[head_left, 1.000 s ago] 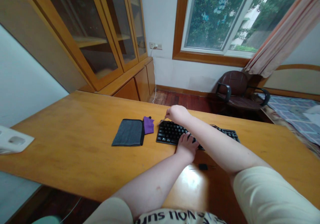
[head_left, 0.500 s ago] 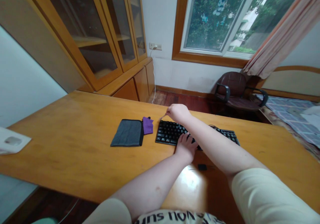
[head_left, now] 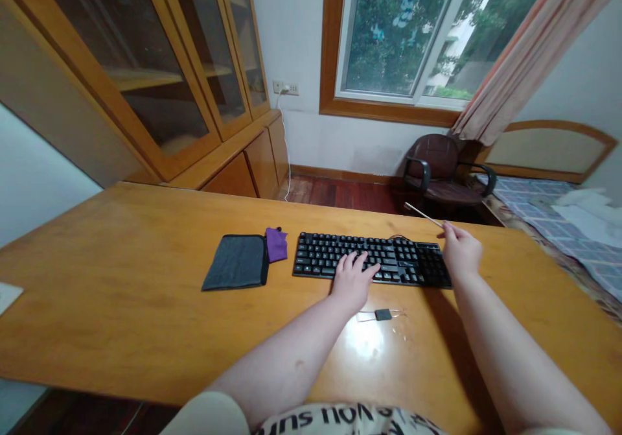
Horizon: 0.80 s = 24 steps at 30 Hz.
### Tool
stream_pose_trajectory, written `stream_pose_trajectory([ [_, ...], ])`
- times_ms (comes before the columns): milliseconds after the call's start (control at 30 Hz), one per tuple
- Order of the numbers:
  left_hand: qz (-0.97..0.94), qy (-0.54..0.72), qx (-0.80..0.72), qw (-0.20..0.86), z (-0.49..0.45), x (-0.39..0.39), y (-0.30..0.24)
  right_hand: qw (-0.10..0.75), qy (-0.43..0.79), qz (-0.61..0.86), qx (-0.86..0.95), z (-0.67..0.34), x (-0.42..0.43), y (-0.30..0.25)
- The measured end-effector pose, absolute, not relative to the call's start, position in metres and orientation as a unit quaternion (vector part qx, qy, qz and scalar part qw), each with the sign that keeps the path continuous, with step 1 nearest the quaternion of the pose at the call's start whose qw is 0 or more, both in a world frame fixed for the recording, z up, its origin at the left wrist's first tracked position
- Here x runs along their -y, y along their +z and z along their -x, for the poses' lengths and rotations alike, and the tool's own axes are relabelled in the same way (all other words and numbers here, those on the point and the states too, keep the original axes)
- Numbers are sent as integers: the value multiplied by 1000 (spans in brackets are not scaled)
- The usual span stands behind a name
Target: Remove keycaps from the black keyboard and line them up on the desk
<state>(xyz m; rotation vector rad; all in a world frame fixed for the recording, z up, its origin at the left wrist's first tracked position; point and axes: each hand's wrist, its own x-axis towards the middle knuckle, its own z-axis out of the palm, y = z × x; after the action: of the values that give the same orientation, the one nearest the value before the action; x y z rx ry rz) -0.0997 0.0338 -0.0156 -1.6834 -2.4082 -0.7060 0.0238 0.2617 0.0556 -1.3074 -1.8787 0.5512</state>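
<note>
Keyboard [head_left: 389, 260] stretched left-to-right across the tabletop [head_left: 146, 279], right hand [head_left: 462, 252] at its right end
Its fingers [head_left: 449, 229] are pinched around a thin stick [head_left: 424, 215], tip aimed forward-left; keyboard's just left of them. Left hand [head_left: 350, 286] is spread over the middle keys, gripping nothing. Can't tell what's in the glass-fronted cabinet [head_left: 236, 127].

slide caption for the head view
Left hand on a black keyboard, right hand holding a thin stick, gray cloth and purple cloth at left.
</note>
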Motion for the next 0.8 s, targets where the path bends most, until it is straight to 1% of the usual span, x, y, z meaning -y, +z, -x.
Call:
stream_pose_trajectory([
  [67, 553, -235, 797, 59, 100, -34, -16, 386, 249, 590, 665, -73, -268, 33],
  [167, 550, -237, 798, 60, 101, -34, -16, 368, 255, 638, 626, -128, -258, 7],
  [300, 550, -234, 799, 68, 103, -33, -16, 350, 304, 676, 573, -156, -238, -8],
  [433, 547, -230, 802, 70, 104, -33, -15, 334, 336, 669, 572, -152, -231, -7],
  [600, 550, -224, 801, 75, 105, -33, -14, 349, 362, 638, 583, -144, -233, -6],
  [700, 548, -222, 803, 77, 105, -33, -15, 304, 360, 609, 638, -146, -237, -11],
  [800, 548, -222, 803, 75, 106, -33, -16, 227, 363, 560, 709, -148, -238, -17],
])
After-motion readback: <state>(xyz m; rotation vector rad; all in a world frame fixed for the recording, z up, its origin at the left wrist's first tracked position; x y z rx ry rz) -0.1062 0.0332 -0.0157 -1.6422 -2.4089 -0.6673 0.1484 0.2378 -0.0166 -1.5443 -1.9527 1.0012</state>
